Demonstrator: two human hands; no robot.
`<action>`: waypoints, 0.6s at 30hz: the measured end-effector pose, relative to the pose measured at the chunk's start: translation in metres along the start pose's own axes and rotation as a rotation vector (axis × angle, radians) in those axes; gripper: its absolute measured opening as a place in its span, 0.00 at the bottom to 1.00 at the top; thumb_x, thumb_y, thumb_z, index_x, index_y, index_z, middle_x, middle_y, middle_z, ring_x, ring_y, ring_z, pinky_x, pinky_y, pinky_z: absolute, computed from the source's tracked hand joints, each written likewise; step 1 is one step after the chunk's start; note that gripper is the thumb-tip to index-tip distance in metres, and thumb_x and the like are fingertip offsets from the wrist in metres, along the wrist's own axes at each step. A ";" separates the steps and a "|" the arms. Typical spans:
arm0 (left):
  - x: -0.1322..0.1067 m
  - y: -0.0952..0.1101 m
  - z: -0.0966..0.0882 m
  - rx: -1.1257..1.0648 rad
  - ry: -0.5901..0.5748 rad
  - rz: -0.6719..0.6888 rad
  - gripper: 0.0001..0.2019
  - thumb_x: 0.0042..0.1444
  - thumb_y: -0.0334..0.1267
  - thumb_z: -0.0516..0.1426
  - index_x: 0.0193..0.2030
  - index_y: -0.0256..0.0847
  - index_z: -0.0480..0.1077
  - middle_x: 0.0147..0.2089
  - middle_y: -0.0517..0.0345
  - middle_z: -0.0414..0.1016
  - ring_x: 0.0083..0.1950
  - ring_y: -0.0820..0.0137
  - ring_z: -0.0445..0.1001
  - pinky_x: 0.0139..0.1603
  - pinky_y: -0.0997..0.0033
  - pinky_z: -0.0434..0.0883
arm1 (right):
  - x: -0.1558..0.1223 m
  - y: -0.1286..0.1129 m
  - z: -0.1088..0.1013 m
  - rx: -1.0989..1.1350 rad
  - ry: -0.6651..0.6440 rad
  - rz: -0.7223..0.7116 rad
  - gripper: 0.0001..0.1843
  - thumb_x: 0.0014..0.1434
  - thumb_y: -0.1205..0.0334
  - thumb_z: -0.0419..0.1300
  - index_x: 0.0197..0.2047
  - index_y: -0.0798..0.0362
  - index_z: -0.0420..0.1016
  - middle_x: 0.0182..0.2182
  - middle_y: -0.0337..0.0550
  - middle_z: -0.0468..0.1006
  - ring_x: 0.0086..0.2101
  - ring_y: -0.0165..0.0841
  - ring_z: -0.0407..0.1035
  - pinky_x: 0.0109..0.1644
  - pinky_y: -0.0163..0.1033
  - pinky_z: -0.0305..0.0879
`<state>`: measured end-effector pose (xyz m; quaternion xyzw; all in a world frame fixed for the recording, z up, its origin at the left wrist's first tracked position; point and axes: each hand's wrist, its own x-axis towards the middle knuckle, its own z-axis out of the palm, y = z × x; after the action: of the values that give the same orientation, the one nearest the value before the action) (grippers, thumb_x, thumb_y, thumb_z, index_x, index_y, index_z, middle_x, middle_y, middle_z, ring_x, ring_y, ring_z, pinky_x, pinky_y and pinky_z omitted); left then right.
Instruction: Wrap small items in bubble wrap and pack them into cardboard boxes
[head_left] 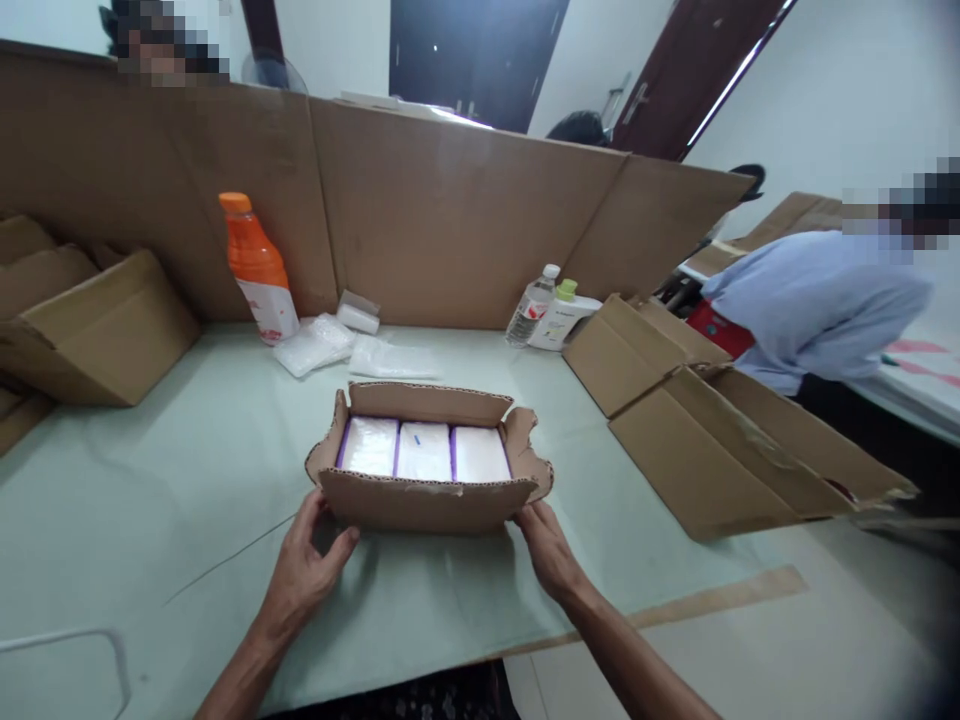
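Observation:
An open cardboard box (431, 503) stands on the table in front of me, its torn flaps raised. Inside, three white packs with purple edges (424, 452) sit side by side; they look like tissue packs. My left hand (309, 560) grips the box's near left corner, thumb along the front and the other fingers partly hidden at the side. At the near right corner, my right hand (547, 545) holds the box with its fingertips tucked behind the edge.
Behind the box lie clear plastic packets (319, 343) near an orange bottle (259, 268). A water bottle (531, 308) and a white bottle (564, 318) stand at the cardboard partition (465, 215). Cardboard boxes (675, 430) flank the right, more boxes (112, 325) the left. A person (810, 290) bends at right.

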<state>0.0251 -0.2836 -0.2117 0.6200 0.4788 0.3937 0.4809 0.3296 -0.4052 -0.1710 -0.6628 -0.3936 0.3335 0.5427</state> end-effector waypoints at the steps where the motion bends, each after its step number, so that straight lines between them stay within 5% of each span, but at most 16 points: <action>1: 0.003 0.002 0.001 -0.013 0.009 -0.020 0.30 0.52 0.55 0.63 0.57 0.40 0.67 0.55 0.44 0.75 0.56 0.56 0.77 0.57 0.56 0.73 | 0.000 0.002 0.008 0.032 0.009 0.013 0.28 0.63 0.34 0.58 0.39 0.53 0.81 0.36 0.45 0.81 0.39 0.39 0.72 0.46 0.42 0.71; 5: 0.021 0.015 -0.009 -0.054 0.124 -0.091 0.29 0.46 0.54 0.64 0.51 0.39 0.69 0.48 0.48 0.77 0.48 0.59 0.78 0.49 0.62 0.74 | 0.019 -0.010 0.039 0.083 -0.070 0.020 0.30 0.64 0.32 0.55 0.42 0.52 0.80 0.39 0.46 0.81 0.40 0.39 0.72 0.43 0.42 0.72; 13: 0.076 0.021 -0.060 0.091 0.458 -0.077 0.21 0.42 0.51 0.63 0.40 0.41 0.69 0.34 0.59 0.72 0.38 0.64 0.71 0.39 0.65 0.69 | 0.104 -0.017 0.128 0.100 -0.341 -0.120 0.33 0.69 0.37 0.50 0.66 0.48 0.69 0.61 0.47 0.76 0.56 0.41 0.72 0.51 0.44 0.74; 16: 0.083 0.007 -0.068 0.089 0.506 -0.069 0.20 0.44 0.52 0.63 0.39 0.42 0.68 0.34 0.60 0.71 0.38 0.64 0.69 0.40 0.63 0.66 | 0.136 -0.018 0.129 -0.213 -0.393 -0.268 0.23 0.72 0.49 0.50 0.62 0.48 0.74 0.56 0.43 0.80 0.53 0.38 0.74 0.51 0.42 0.74; 18: 0.083 -0.001 -0.068 0.064 0.514 -0.081 0.20 0.45 0.51 0.63 0.40 0.43 0.68 0.35 0.60 0.71 0.38 0.64 0.69 0.41 0.62 0.65 | 0.163 -0.019 0.116 -0.528 -0.310 -0.350 0.18 0.70 0.58 0.54 0.58 0.49 0.77 0.55 0.43 0.81 0.54 0.38 0.73 0.56 0.43 0.71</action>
<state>-0.0209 -0.1876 -0.1953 0.4947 0.6219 0.5035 0.3390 0.3013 -0.2065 -0.1769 -0.6443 -0.6517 0.2185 0.3354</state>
